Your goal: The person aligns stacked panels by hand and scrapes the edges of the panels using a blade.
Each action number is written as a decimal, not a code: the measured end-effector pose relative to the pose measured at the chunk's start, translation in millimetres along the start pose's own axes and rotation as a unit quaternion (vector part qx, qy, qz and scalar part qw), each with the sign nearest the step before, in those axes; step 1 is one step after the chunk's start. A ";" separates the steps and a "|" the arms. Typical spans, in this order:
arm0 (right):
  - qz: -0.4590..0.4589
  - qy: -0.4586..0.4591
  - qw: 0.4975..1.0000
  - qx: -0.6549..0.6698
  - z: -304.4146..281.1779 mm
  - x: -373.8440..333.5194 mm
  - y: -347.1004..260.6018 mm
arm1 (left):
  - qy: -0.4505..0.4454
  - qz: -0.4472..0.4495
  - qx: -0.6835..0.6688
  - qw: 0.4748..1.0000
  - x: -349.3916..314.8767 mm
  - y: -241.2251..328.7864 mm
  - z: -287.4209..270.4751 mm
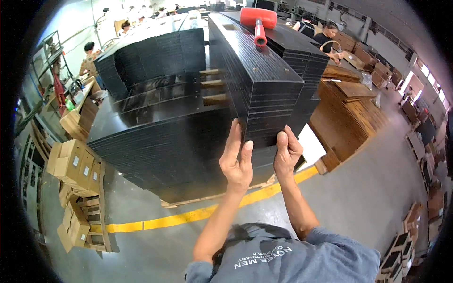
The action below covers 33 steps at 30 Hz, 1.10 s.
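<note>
A tall stack of narrow black boards [271, 106] stands in front of me with its short end facing me. My left hand [237, 162] grips the lower left corner, its fingers stretched along the side and its thumb on the end face. At the lower right corner my right hand [287, 153] grips the same stack, thumb in front and fingers round the side. On top of the stack lies a red mallet [259, 20], its short handle pointing toward me. Neither hand touches the mallet.
Beneath and left is a wide pile of black panels [155, 148] on a wooden pallet [188, 203]. Brown boards [344, 120] are stacked at the right. Cardboard boxes [75, 165] stand at the left. A yellow line [184, 218] crosses the floor. Other people work farther back.
</note>
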State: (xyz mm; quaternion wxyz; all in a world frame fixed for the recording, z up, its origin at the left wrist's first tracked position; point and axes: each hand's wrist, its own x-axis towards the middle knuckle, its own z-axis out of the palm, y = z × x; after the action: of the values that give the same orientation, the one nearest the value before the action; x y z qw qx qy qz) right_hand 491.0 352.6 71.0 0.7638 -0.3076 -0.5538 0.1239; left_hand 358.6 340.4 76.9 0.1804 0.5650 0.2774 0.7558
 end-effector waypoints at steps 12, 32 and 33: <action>0.169 0.029 0.985 0.006 -19.4 -51.1 0.6 | -0.053 -0.162 0.013 0.985 -42.3 6.3 -39.7; 0.448 -0.515 0.723 -0.109 -27.8 -258.8 -12.6 | -0.029 -0.467 0.258 0.845 -116.9 40.7 -256.4; 0.423 -0.540 0.722 -0.090 -22.7 -260.8 -6.2 | -0.003 -0.386 0.296 0.873 -86.9 52.4 -261.9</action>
State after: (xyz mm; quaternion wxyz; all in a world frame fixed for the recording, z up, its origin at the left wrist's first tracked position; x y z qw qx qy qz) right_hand 418.2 202.1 -130.4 0.1725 -0.4576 -0.6937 0.5288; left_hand 136.6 192.0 -10.3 0.2832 0.4416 0.6840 0.5069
